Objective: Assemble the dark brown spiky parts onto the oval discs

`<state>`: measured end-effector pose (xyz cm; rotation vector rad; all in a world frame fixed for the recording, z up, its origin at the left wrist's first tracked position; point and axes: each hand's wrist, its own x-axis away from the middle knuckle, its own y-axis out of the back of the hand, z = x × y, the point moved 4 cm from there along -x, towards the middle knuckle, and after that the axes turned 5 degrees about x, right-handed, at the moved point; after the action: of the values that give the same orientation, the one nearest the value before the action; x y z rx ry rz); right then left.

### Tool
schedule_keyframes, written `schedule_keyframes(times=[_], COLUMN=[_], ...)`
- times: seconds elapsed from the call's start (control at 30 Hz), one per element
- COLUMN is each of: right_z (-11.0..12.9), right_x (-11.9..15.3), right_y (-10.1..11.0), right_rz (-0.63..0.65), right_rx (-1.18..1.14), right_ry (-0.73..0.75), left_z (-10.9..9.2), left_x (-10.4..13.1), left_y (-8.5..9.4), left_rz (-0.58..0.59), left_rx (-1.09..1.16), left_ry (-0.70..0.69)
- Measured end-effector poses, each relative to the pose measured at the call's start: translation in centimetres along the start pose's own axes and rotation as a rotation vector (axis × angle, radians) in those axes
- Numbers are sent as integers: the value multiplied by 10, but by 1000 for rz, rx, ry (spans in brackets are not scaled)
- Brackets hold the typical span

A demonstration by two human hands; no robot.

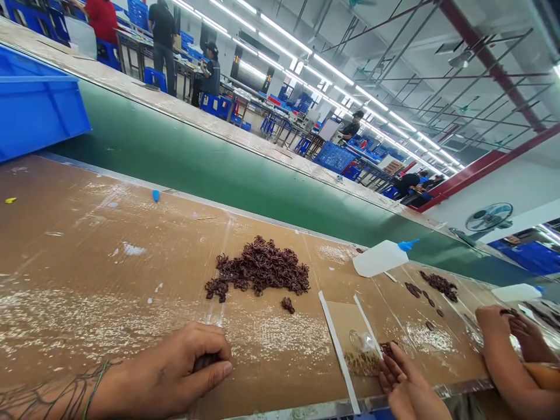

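Observation:
My left hand (188,364) rests on the cardboard with its fingers curled in and the thumb against them. Something dark shows inside the curl, too hidden to name. Between the thumb and fingers of my right hand (411,379) is a small dark brown curly piece (387,349). That hand is at the right edge of a taped-down card (345,318) flanked by white strips. On the card lie a clear round plastic item (362,340) and a patch of brownish-gold residue (362,364). Beyond my hands sits a pile of dark brown curly pieces (265,265), with one small clump (287,304) apart.
A white squeeze bottle (380,259) with a blue nozzle lies at the back. A blue crate (39,102) stands far left, beside a green conveyor belt (196,157). At right, a co-worker's hands (503,332) work near more brown pieces (440,286). A blue cap (156,195) stands near the belt.

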<state>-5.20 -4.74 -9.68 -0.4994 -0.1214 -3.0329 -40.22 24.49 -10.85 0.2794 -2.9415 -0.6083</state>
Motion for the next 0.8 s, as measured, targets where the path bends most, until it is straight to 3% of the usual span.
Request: schedule_keyframes(times=[0.17, 0.53, 0.8], right_z=[7, 8, 8], right_x=[1, 3, -1], right_y=[-13, -19, -16], right_rz=[-10, 55, 34], right_rx=[-2, 93, 141], right_ry=[-120, -110, -93], left_z=[-3, -4, -7], left_x=[-1, -1, -2], left_y=[1, 1, 3], left_rz=[-3, -46, -47], left_rx=[4, 2, 12], left_ry=[-13, -137, -162])
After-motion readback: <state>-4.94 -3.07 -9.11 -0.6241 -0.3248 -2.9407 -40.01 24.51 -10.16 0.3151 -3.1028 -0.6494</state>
